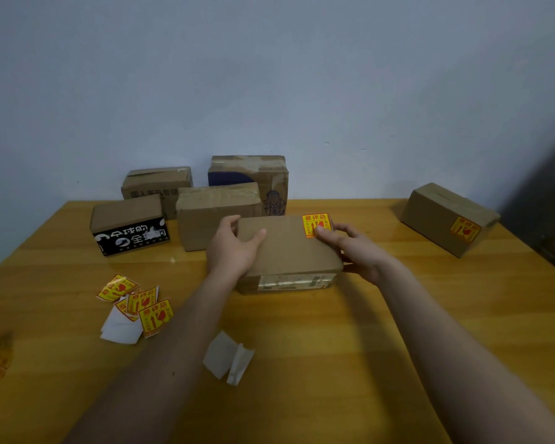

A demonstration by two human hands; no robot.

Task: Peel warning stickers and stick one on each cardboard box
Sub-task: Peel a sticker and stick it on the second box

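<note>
The flat brown cardboard box [289,248] lies mid-table on the yellow wooden table [382,315], its long axis running left to right. The left hand [234,248] grips its left end, thumb on top; the right hand [356,248] holds the right end, thumb pressing the yellow-and-red warning sticker [314,223] at the far-right corner of the top face, print upright toward the person. The box looks light and stiff, so holding its short ends should serve. Spare yellow warning stickers [141,304] lie near left.
</note>
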